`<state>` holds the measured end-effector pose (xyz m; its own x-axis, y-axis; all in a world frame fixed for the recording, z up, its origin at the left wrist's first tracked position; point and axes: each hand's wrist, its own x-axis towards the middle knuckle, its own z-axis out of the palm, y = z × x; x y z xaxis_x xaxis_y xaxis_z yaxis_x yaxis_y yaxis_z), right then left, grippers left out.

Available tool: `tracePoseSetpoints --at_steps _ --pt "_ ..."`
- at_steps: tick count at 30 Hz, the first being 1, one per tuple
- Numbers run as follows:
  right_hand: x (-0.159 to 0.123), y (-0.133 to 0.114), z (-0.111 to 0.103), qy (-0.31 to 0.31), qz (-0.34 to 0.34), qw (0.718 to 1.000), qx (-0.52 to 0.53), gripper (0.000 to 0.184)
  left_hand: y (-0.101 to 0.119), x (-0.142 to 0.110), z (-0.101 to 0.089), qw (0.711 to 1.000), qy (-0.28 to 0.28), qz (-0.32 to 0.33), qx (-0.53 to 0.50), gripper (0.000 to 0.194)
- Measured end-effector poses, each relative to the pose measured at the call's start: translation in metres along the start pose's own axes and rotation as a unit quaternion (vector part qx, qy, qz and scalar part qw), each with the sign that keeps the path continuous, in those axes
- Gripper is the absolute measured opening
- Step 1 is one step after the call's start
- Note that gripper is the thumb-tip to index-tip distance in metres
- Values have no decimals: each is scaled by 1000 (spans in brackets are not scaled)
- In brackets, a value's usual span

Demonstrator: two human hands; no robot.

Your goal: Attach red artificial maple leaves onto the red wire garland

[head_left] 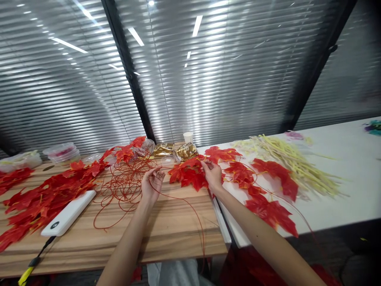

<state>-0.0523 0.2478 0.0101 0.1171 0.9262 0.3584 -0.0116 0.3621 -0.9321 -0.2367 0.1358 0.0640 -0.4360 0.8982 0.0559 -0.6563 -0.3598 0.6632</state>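
My left hand (152, 186) is closed, with a thin red cord (194, 209) running through its fingers. That cord curves away to the right and drops over the table's front edge. My right hand (213, 175) pinches at a cluster of red artificial maple leaves (188, 177); its fingertips are partly hidden among them. Left of my left hand spreads a loose tangle of red cord (123, 180). More maple leaves (270, 212) lie to the right of my right hand, with cord running between them.
A heap of red leaves (56, 188) and a white power bank (70, 213) lie on the left of the wooden table (175, 238). Gold packets (186, 151) and a paper cup (188, 137) stand at the back. Yellow strips (293, 165) cover part of the white table (357, 178).
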Motion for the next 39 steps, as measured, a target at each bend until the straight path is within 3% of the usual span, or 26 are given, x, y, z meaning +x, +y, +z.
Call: tracePoseSetpoints --at_steps 3,7,13,22,26,32,39 --pt "0 -2 -1 -6 0 1000 0 27 -2 2 -2 1000 -5 0 10 16" --pt "-1 -6 -3 -18 -52 995 -78 24 -7 4 -6 999 -21 -12 36 13" --pt "-2 -9 -4 -58 -67 986 -140 19 -12 2 -5 992 -41 11 118 14" --pt "-17 -18 -4 -81 -178 913 -357 23 -20 -6 1 959 -90 -10 268 15" --pt "-27 -24 -1 -84 -224 908 -345 24 -25 -6 -2 944 -99 -29 313 18" --pt "-35 -30 0 -133 -373 883 -254 20 -27 -5 -5 936 -96 -22 337 19" --pt "-38 -34 0 -208 -387 886 -145 23 -29 -7 -3 919 -135 -45 368 21"
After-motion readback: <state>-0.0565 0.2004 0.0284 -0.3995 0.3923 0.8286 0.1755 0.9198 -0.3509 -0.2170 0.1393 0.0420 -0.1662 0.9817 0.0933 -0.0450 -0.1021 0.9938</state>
